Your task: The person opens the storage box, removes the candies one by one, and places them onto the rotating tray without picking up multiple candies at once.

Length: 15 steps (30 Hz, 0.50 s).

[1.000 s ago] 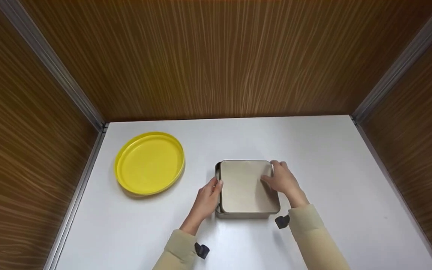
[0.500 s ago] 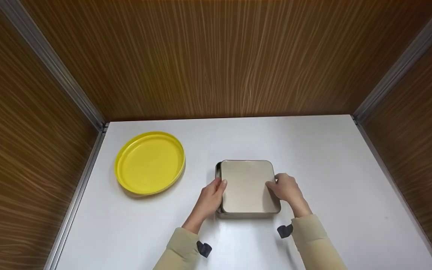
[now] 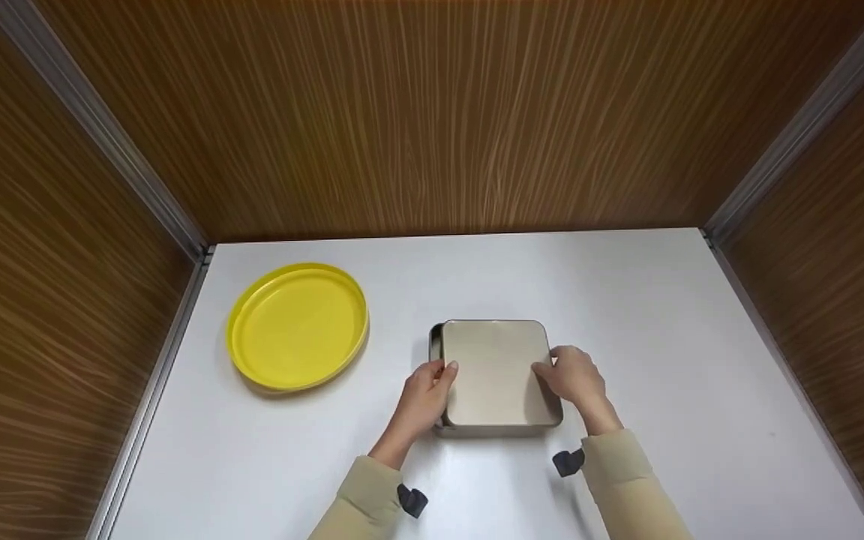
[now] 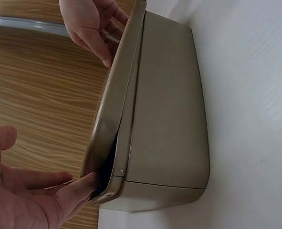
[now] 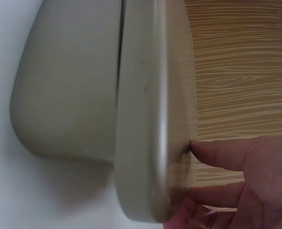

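Observation:
A square metal tin [image 4: 169, 105] stands on the white table, its lid [image 3: 498, 375] sitting askew on top. The lid is shifted to the right, so a strip of the tin's open left side shows. In the left wrist view a dark gap lies under the lid's near left corner. My left hand [image 3: 421, 399] holds the lid's left edge, thumb on top and fingertips at the gap. At the right edge, my right hand [image 3: 576, 379] grips the lid with its thumb on the top face; its other fingers are partly hidden. The tin's inside is mostly hidden.
A round yellow tray [image 3: 298, 326] with a raised rim lies at the back left of the white table [image 3: 649, 315]. Wood-grain panels [image 3: 432, 120] with metal corner strips enclose the back and both sides.
My right hand has come from the lid's back right corner toward me, to the middle of its right edge. My left hand has shifted slightly right, its thumb further over the lid.

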Each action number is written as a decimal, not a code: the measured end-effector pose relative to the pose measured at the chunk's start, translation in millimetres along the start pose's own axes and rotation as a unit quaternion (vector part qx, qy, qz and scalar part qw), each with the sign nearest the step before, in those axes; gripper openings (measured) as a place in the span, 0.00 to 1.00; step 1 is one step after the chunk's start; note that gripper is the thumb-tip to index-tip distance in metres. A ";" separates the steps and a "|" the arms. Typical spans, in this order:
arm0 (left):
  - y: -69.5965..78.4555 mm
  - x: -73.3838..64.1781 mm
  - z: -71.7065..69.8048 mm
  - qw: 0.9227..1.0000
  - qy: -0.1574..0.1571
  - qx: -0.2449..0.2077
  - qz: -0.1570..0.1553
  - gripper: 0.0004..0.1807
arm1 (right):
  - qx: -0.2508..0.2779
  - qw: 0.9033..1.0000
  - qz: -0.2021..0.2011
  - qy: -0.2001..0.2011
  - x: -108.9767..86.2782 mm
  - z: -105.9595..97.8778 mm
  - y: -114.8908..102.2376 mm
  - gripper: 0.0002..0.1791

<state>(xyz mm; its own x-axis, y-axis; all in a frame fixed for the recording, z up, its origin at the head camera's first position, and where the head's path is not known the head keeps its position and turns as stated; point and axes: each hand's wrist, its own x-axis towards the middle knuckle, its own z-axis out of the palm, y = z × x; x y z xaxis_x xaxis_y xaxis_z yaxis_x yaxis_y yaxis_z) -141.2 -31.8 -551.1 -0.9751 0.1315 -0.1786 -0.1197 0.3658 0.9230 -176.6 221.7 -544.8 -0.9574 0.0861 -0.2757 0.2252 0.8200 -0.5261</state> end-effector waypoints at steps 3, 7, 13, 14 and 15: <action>1.1 -0.7 1.3 1.000 -0.001 -0.006 -0.005 0.31 | -0.001 1.000 0.008 0.000 -0.3 -0.2 0.1 0.29; 2.6 -1.9 0.7 1.000 0.003 -0.008 -0.007 0.31 | -0.004 1.000 0.008 0.001 0.5 0.0 -0.2 0.28; 2.2 -1.8 0.2 1.000 -0.001 0.008 0.009 0.32 | 0.002 1.000 0.001 0.005 0.6 0.3 -1.1 0.24; 1.6 -1.7 0.5 1.000 -0.004 0.011 0.012 0.33 | 0.005 1.000 0.001 0.005 0.2 0.2 -1.0 0.25; 1.6 -1.9 0.8 1.000 -0.009 0.013 0.015 0.33 | 0.008 1.000 0.002 0.006 0.1 0.0 -0.4 0.25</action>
<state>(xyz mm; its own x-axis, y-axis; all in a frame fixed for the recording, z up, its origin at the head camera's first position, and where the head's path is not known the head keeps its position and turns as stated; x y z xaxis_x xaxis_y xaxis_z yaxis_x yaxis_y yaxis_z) -139.4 -30.7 -549.5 -0.9749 0.1586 -0.1561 -0.0846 0.3848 0.9191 -176.8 221.3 -544.6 -0.9586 0.0961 -0.2681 0.2316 0.8110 -0.5372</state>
